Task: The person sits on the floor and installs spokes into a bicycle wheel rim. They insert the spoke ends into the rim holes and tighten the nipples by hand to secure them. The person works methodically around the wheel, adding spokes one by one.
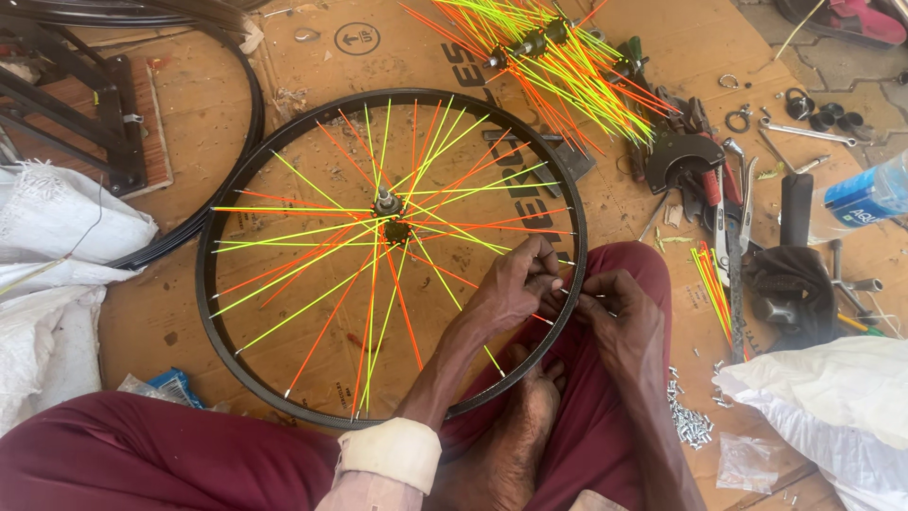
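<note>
A black bicycle wheel rim (284, 142) lies flat over my lap on cardboard, laced with orange and yellow-green spokes that meet at a metal hub (390, 216). My left hand (513, 284) reaches inside the rim at its right side and pinches a spoke end. My right hand (610, 308) is just outside the rim, fingers closed on the same spot where the spoke meets the rim. My bare foot (530, 407) rests under the wheel's lower right edge.
A pile of loose orange and yellow-green spokes with hubs (558, 57) lies at the top. Wrenches, pliers and tools (719, 180) are scattered on the right. Small metal nipples (689, 421) lie by a white sack (832, 407). More white sacks (57, 274) and spare rims (227, 170) are at the left.
</note>
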Available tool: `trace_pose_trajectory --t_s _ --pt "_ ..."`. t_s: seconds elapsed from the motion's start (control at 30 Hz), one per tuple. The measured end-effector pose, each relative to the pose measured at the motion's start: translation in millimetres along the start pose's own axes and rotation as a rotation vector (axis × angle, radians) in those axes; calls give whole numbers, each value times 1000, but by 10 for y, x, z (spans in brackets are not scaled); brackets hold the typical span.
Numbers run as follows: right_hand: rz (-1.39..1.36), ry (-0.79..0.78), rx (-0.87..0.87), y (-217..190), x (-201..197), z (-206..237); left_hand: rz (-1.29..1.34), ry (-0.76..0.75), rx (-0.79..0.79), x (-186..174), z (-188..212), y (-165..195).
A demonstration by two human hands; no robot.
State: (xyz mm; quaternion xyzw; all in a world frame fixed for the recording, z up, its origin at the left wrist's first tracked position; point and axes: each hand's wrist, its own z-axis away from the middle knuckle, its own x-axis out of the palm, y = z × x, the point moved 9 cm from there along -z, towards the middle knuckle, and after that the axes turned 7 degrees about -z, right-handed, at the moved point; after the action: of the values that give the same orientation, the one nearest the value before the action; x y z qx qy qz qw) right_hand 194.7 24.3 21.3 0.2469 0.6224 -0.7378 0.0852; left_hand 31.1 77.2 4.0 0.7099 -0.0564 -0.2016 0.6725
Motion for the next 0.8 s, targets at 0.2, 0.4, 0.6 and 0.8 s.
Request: trace_pose_trajectory --t_s 0.2,0.4,0.6,0.8 --pt "-267 -359 27 43 154 -203 94 -47 -137 18 -7 -20" --pt "-448 -411 54 142 213 -179 -648 -1 -98 -179 70 110" --pt "-392 -370 62 212 72 -80 -565 18 -186 44 115 25" --pt "-438 -354 14 303 118 -28 -363 -41 -373 137 163 -124"
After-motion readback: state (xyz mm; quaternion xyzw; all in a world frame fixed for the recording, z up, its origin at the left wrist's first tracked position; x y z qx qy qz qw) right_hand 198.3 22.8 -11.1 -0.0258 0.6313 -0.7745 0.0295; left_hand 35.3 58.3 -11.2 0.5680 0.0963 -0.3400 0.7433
